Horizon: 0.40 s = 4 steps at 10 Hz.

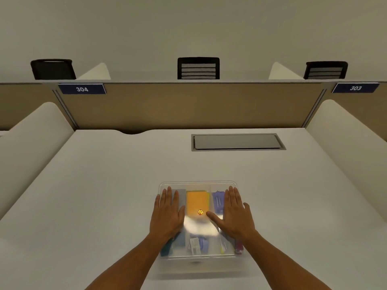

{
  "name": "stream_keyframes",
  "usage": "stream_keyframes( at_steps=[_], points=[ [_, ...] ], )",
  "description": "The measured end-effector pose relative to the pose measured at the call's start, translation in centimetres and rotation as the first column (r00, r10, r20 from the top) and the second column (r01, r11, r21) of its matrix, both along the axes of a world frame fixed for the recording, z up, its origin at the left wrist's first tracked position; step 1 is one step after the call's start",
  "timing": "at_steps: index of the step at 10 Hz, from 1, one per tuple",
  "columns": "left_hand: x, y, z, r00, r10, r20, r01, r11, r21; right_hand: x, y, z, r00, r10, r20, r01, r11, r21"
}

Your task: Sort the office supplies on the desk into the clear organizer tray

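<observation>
Head view, the only one supplied: the clear organizer tray (pixel 198 227) sits on the white table (pixel 104 185) directly in front of the person, near the front edge, and appears already stocked. An orange sticky-note pad (pixel 195 203) with a small yellow clip (pixel 200 212) on it lies in the far middle compartment, purple items (pixel 217 200) in the far right one, teal and blue supplies (pixel 178 241) at the near left, and a white-labelled packet (pixel 194 244) near the middle front. No loose supplies are visible on the table around it, so the sorting looks essentially done, and the step in hand is judged to be a closing one: steadying or squaring the tray. The left hand (pixel 168 212) lies flat, fingers straight and together, over the left side of the tray; the right hand (pixel 234 212) lies flat likewise over the right side, thumb spread inward towards the pad. Both are open-palmed and grip nothing. Whether the palms press on a transparent lid, rest on the rim, or hover just above cannot be told; a bright glare patch (pixel 199 226) between the hands blurs that area. To do this step well, pressure should be even on both sides and straight down, so the light tray neither tips nor slides, and the small clip stays seated. Behind are a recessed cable hatch (pixel 237 141), a tan partition (pixel 188 105) with plates marked 304 and 303, and three black chairs (pixel 198 68).
</observation>
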<state>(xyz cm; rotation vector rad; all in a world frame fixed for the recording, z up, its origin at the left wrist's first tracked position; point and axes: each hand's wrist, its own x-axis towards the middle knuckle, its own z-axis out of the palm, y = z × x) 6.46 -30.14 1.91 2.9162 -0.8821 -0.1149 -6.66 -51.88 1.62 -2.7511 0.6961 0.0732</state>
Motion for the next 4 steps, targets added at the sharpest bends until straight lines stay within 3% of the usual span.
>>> stream_keyframes(
  at_steps=[4],
  points=[
    [1.9, -2.4, 4.7, 0.998, 0.008, -0.056, -0.003, 0.995, 0.095, 1.5, -0.3, 2.7, 0.998, 0.031, -0.051, -0.032, 0.999, -0.011]
  ],
)
